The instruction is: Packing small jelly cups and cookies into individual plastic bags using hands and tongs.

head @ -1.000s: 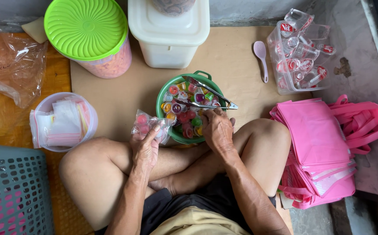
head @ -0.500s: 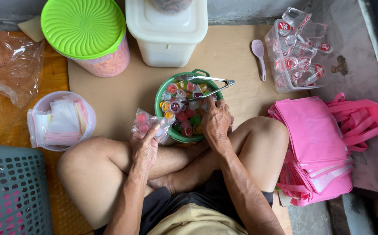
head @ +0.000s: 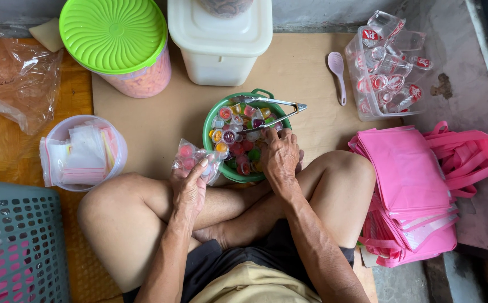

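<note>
Fingers of my left hand (head: 189, 188) are curled around a small clear plastic bag with a few red jelly cups inside (head: 195, 160), thumb on top pinching its mouth; the bag hangs just left of the round green plastic bowl (head: 209, 130). My right hand (head: 280, 157) rests palm-down on the bowl's near right rim, fingers bent into the heap of small multicoloured sealed jelly cups (head: 238, 137); whether they have closed on a cup I cannot tell, the knuckles hide the tips.

Metal tongs (head: 275, 106) lie across the far rim, unused. Both hands sit between my crossed knees, the bowl on the tan mat (head: 143, 112) in front.

Notes on doing this step well, as I judge it:
- Keep the bag's mouth spread with thumb and forefinger, held close to the rim so the carry is short.
- Pick cups from the top of the heap, lid up, without squeezing the soft sides.
- Keep the bag upright so the cups already inside do not roll out.
- Steady the bowl with the heel of my right hand.
</note>
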